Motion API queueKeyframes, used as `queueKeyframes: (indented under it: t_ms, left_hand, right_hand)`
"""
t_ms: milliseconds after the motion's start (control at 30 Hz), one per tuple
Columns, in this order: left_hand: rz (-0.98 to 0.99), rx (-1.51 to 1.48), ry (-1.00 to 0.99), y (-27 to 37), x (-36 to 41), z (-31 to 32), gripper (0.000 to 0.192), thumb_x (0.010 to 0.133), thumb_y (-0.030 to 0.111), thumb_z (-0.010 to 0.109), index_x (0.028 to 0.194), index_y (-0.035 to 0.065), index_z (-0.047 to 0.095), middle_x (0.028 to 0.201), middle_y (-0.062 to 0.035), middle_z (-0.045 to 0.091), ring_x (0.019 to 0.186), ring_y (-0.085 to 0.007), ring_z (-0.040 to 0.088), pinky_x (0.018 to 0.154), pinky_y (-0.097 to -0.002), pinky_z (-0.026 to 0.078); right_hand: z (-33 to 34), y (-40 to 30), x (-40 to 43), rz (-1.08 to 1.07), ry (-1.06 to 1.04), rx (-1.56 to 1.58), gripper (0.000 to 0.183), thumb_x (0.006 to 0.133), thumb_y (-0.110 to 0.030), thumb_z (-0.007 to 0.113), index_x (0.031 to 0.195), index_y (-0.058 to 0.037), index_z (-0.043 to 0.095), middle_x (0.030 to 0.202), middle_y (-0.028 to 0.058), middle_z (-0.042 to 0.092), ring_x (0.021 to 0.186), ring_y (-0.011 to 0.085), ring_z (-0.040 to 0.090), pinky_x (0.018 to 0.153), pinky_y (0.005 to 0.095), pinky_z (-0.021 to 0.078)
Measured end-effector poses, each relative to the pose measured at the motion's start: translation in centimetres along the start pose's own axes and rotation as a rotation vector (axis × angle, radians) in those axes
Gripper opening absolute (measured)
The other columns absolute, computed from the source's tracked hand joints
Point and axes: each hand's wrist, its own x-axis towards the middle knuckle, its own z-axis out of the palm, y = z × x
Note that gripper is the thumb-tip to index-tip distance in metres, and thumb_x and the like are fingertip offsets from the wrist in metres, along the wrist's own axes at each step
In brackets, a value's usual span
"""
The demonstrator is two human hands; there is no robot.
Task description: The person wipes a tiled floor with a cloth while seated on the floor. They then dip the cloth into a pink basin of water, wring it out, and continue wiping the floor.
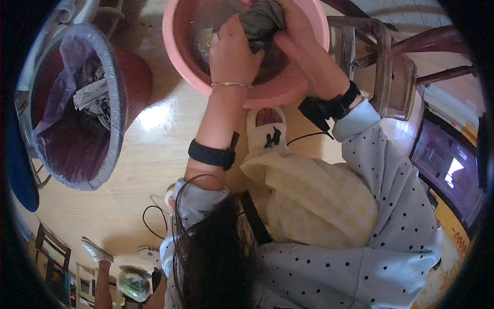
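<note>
At the top of the view, a pink plastic basin (184, 69) sits on the floor with murky water inside. A bunched dark grey-green cloth (262, 23) is held between my two hands over the basin. My left hand (234, 54) grips it from the left, back of the hand upward, a thin bracelet at the wrist. On the cloth's right side is my right hand (299, 33), slightly blurred, with part of its fingers cut off by the top edge. A small bit of something bright pink shows beside the cloth at the frame's edge.
A lined red waste bin (137, 77) holding crumpled waste stands at left. Wooden stool legs (382, 69) are right of the basin, with a dark screen (447, 166) below them. Another person's leg (103, 282) and a bag of greens (134, 286) appear at lower left. A black cable (144, 218) lies on the floor.
</note>
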Motion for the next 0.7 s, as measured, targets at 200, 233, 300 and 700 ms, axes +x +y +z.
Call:
queueKeyframes:
  t_ms: [200,233,300,700]
  left_hand:
    - [-0.162,-0.158,-0.186,0.5,1.3,-0.7,0.06,0.056,0.032,0.077,0.102,0.0012,0.055,0.085,-0.024,0.065,0.088,-0.0396,0.063,0.078,-0.0461,0.05]
    - [-0.165,-0.156,-0.187,0.0,1.4,-0.5,0.06,0.056,0.032,0.077,0.102,0.0012,0.055,0.085,-0.024,0.065,0.088,-0.0396,0.063,0.078,-0.0461,0.05]
    - [-0.093,-0.261,-0.197,-0.6,1.6,0.0,0.057,0.056,0.033,0.076,0.099,0.0004,0.057,0.086,-0.0255,0.065,0.091,-0.0401,0.062,0.081,-0.0458,0.05]
    - [-0.143,-0.443,-0.431,-1.7,2.1,-1.2,0.097,0.068,0.014,0.077,0.145,0.0178,0.017,0.149,-0.0135,0.017,0.133,-0.0392,0.027,0.11,-0.0445,0.026]
  right_hand:
    - [-1.2,0.6,1.2,0.01,0.033,0.016,0.022,0.092,-0.024,0.051,0.084,-0.0055,0.059,0.076,0.0065,0.059,0.075,0.019,0.057,0.075,0.0314,0.047]
    - [-1.2,0.8,1.4,0.018,-0.004,0.041,0.022,0.092,-0.024,0.051,0.081,-0.0061,0.058,0.073,0.0057,0.057,0.072,0.0191,0.056,0.074,0.0312,0.0468]
    - [-1.1,0.9,1.4,0.022,-0.031,0.063,0.021,0.092,-0.024,0.051,0.079,-0.0065,0.056,0.071,0.0051,0.056,0.07,0.0191,0.055,0.072,0.0308,0.0465]
    - [-2.4,-0.9,-0.3,-0.149,-0.353,-0.421,0.048,0.083,-0.001,0.048,0.131,0.0006,0.043,0.128,0.0135,0.048,0.122,0.0231,0.045,0.105,0.0343,0.0325]
